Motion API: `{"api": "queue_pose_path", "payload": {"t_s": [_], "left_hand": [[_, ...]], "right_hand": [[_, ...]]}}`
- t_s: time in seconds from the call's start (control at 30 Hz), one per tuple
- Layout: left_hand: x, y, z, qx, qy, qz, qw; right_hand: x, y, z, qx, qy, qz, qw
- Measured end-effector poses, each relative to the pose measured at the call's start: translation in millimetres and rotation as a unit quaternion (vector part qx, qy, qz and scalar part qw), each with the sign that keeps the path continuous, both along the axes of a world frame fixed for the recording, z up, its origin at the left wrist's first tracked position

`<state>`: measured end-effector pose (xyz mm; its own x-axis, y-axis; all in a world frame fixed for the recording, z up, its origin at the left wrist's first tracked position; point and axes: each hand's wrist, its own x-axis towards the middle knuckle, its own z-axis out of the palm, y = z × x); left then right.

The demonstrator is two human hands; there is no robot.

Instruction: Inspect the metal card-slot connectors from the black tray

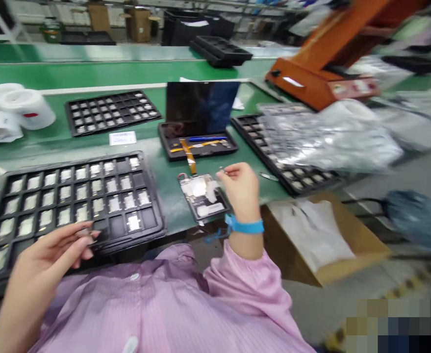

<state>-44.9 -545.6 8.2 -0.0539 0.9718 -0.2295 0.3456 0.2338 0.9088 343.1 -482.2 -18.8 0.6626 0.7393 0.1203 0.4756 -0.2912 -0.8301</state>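
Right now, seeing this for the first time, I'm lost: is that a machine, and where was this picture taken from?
There's no machine here. These are a person's two bare hands, seen from a camera on their head, looking down over a pink striped smock. The left hand is open above a black tray of small silver parts. The right hand pinches its fingers above a flat electronic module; anything held is too small to see. An orange ribbon cable runs from the module toward a dark screen, all on a green bench.
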Motion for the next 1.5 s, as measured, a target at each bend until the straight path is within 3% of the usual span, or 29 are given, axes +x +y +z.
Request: {"api": "queue_pose_path", "payload": {"t_s": [0.1, 0.17, 0.23, 0.3, 0.37, 0.57, 0.77, 1.03, 1.5], "left_hand": [[19.0, 8.7, 9.4, -0.027, -0.155, -0.037, 0.987], [25.3, 14.9, 12.9, -0.026, -0.222, -0.056, 0.973], [26.7, 16.7, 15.4, -0.032, -0.255, -0.075, 0.964], [25.2, 13.9, 17.7, -0.044, -0.269, -0.093, 0.958], [22.4, 9.6, 19.5, -0.051, -0.282, -0.105, 0.952], [14.1, 5.0, 18.9, -0.053, -0.321, -0.120, 0.938], [11.6, 2.9, 19.6, -0.061, -0.330, -0.126, 0.934], [18.2, 0.9, 21.9, -0.045, -0.279, -0.087, 0.955], [22.8, -2.6, 27.8, -0.052, -0.296, -0.071, 0.951]], "right_hand": [[-61.9, -15.1, 15.7, 0.047, 0.103, 0.129, 0.985], [-103.1, -31.7, 26.9, 0.047, 0.287, 0.281, 0.915], [-135.6, -47.1, 36.2, -0.026, 0.405, 0.383, 0.829], [-157.4, -56.3, 41.1, -0.082, 0.471, 0.427, 0.767], [-169.8, -59.2, 40.9, -0.098, 0.498, 0.427, 0.748], [-181.2, -60.8, 33.1, -0.009, 0.438, 0.366, 0.821], [-188.5, -68.8, 39.7, 0.010, 0.362, 0.383, 0.850], [-191.6, -77.1, 42.4, 0.028, 0.337, 0.406, 0.849], [-183.5, -78.9, 37.1, -0.005, 0.322, 0.452, 0.832]]}}
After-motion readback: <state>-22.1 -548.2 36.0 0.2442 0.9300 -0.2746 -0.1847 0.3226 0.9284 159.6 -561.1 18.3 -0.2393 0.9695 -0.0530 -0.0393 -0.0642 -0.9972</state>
